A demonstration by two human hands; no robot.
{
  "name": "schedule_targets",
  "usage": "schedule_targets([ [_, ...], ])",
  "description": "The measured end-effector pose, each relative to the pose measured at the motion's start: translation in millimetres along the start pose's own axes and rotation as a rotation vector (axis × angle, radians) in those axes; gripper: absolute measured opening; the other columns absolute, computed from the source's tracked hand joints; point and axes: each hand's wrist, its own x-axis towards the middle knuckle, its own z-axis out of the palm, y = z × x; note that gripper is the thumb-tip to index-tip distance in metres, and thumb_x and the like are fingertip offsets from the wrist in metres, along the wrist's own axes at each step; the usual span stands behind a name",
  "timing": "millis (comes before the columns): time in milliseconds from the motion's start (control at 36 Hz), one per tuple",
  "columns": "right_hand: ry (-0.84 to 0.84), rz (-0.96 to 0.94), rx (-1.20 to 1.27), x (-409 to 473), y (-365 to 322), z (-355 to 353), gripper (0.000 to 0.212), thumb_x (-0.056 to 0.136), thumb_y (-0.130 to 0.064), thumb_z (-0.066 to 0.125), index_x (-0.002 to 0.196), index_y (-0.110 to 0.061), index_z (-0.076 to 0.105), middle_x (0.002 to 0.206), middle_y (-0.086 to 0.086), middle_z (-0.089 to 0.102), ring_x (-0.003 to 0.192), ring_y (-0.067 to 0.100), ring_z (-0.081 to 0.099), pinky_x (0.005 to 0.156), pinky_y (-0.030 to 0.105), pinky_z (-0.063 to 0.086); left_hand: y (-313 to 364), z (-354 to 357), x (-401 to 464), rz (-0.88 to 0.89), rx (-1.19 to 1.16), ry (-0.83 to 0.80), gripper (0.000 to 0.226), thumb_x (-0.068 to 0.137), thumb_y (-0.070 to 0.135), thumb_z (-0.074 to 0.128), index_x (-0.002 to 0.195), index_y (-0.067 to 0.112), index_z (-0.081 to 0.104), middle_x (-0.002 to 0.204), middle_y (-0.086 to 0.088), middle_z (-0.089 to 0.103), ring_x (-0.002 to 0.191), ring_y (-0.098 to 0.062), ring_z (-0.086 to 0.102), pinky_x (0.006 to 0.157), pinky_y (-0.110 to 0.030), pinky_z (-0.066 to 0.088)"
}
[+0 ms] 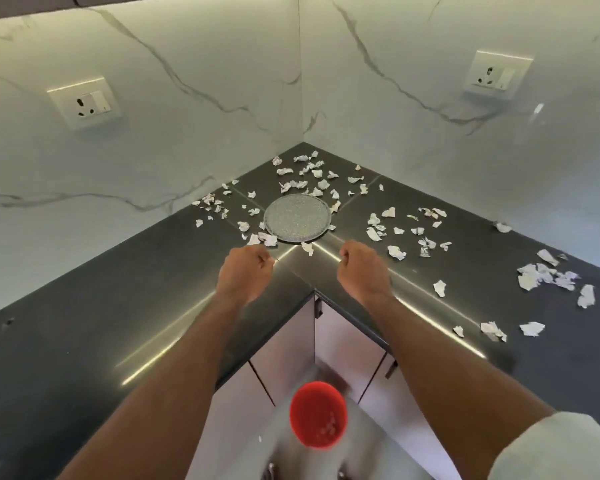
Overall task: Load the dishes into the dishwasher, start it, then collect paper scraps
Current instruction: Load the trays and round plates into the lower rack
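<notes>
Judging from the head view, the paper-collecting step is in hand: no dishwasher is seen, and torn paper scraps (302,178) lie strewn across the dark corner countertop (125,271), thickest toward the back corner and along the right run. A speckled round plate (297,218) sits among them, with scraps touching its rim on several sides. The left hand (246,271) and right hand (363,268) are held just above the counter, near the plate's front edge, well apart from each other. Both are seen with fingers curled inward; whether a scrap is pinched in either cannot be told, since nothing white is visible between the fingers. A red cup (317,414) stands low in the frame, on a blurred grey surface in front of the cabinet doors (284,341).

For the next move, a reach to the nearest scraps beside the plate is called for, each being picked with the fingertips and carried to a container, probably the red cup.
</notes>
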Motion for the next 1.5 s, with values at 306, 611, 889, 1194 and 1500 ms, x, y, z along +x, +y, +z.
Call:
schedule_targets([
  [306, -0.287, 0.22, -0.008, 68, 1, 57, 0.025, 0.092, -0.032, 0.052, 0.113, -0.019, 0.058, 0.121, 0.006, 0.063, 0.11, 0.029, 0.06, 0.092, 0.041, 0.051, -35, 20, 112, -0.003, 0.023, -0.068, 0.018, 0.084, 0.028, 0.056, 0.086, 0.023, 0.074, 0.086, 0.001, 0.074, 0.082, -0.025, 0.068, 0.075, -0.034, 0.054],
  [611, -0.413, 0.558, 0.129, 138, 5, 105, 0.044, 0.096, -0.039, 0.052, 0.128, -0.009, 0.056, 0.132, 0.012, 0.06, 0.121, 0.031, 0.056, 0.096, 0.035, 0.046, -70, 52, 220, 0.074, -0.032, -0.153, 0.015, 0.087, 0.021, 0.061, 0.089, 0.014, 0.075, 0.086, -0.001, 0.074, 0.078, -0.021, 0.067, 0.077, -0.036, 0.057],
  [889, -0.349, 0.718, 0.248, 177, -4, 161, 0.03, 0.095, -0.042, 0.055, 0.076, -0.02, 0.047, 0.097, 0.009, 0.059, 0.091, 0.025, 0.056, 0.075, 0.03, 0.039, -103, 77, 275, 0.1, -0.059, -0.249, 0.01, 0.088, 0.018, 0.065, 0.085, 0.012, 0.072, 0.078, 0.004, 0.064, 0.078, -0.019, 0.062, 0.073, -0.029, 0.047],
  [1194, -0.141, 0.934, 0.286, 206, -26, 196, 0.057, 0.08, -0.059, 0.06, 0.118, -0.017, 0.059, 0.118, 0.004, 0.064, 0.106, 0.031, 0.062, 0.096, 0.05, 0.049, -121, 102, 313, 0.083, -0.135, -0.268, 0.008, 0.089, 0.02, 0.064, 0.089, 0.015, 0.071, 0.082, 0.006, 0.067, 0.078, -0.011, 0.061, 0.074, -0.023, 0.041],
  [1500, -0.029, 1.22, 0.202, 237, -50, 211, 0.109, 0.064, -0.066, 0.082, 0.143, -0.009, 0.034, 0.143, 0.01, 0.043, 0.131, 0.031, 0.043, 0.098, 0.051, 0.038, -133, 101, 318, 0.082, -0.176, -0.205, 0.009, 0.091, 0.018, 0.065, 0.088, 0.013, 0.072, 0.079, 0.002, 0.068, 0.074, -0.013, 0.063, 0.074, -0.026, 0.047],
])
